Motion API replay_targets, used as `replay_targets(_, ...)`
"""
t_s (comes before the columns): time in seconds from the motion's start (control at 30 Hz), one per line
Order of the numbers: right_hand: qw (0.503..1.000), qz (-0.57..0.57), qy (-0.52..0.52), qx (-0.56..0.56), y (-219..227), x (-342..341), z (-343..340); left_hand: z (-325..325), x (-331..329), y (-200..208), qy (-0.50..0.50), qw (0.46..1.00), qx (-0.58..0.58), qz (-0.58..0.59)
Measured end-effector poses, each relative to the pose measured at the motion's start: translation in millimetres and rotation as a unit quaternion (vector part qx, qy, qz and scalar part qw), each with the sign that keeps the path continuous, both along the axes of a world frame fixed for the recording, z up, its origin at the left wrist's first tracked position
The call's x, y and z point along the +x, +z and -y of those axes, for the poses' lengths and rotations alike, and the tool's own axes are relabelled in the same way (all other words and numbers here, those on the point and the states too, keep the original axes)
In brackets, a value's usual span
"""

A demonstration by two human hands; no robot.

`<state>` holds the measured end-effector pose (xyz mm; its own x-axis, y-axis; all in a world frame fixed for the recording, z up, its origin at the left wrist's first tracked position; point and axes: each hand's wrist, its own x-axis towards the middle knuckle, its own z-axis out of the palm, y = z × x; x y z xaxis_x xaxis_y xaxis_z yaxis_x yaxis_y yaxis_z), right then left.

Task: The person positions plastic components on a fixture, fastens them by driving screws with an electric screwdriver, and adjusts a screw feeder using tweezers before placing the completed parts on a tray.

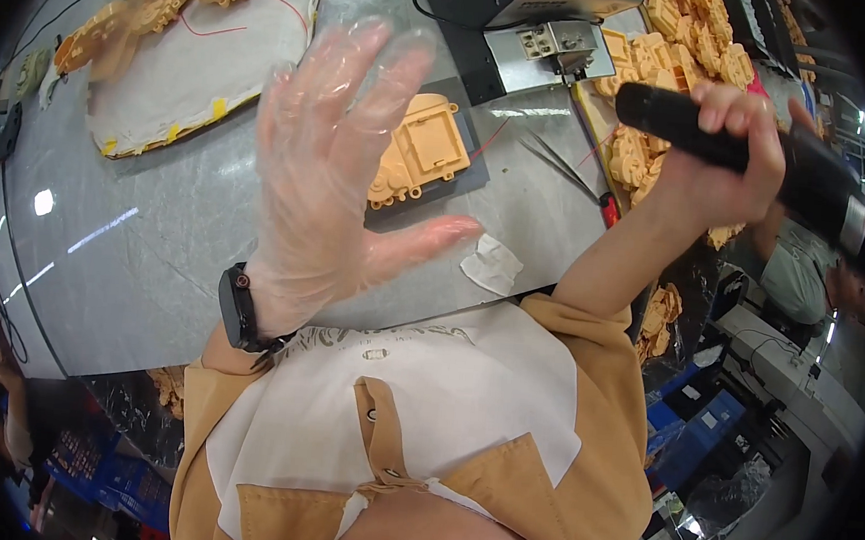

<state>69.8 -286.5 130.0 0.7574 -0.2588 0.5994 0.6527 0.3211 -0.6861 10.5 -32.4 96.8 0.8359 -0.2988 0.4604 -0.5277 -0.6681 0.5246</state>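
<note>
My left hand (324, 177), in a clear plastic glove, is raised with its fingers and thumb spread, holding nothing. Partly hidden behind it, an orange plastic housing (429, 149) lies on a dark grey mat (474, 173). At the right, my bare right hand (730, 170) is wrapped around a thick black cylindrical device (684, 122), held up above the table; its exact kind cannot be made out. Between the hands lie metal tweezers (565, 167), a red-handled tool (609, 210) and a crumpled white tissue (493, 264).
A white padded tray (194, 93) with yellow tape and several orange housings (154, 15) stands far left. More orange housings (658, 60) pile up far right, beside a metal fixture (558, 46). A person (803, 276) sits at the right. Blue crates (701, 439) stand below the table.
</note>
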Motion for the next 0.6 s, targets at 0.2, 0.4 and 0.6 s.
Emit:
replay_targets(0.2, 0.992, -0.032, -0.052, -0.107, 3, 38, -21, 5, 17, -36, -0.006, 0.994, 0.104, -0.043)
replay_targets(0.4, 0.975, -0.104, -0.138, -0.139, 0, 32, -51, -28, 13, -25, 0.008, 0.999, -0.041, -0.003)
replay_targets(0.6, 0.986, -0.133, -0.073, -0.064, -13, -6, -44, -29, -10, -64, -0.032, 0.989, -0.039, -0.137)
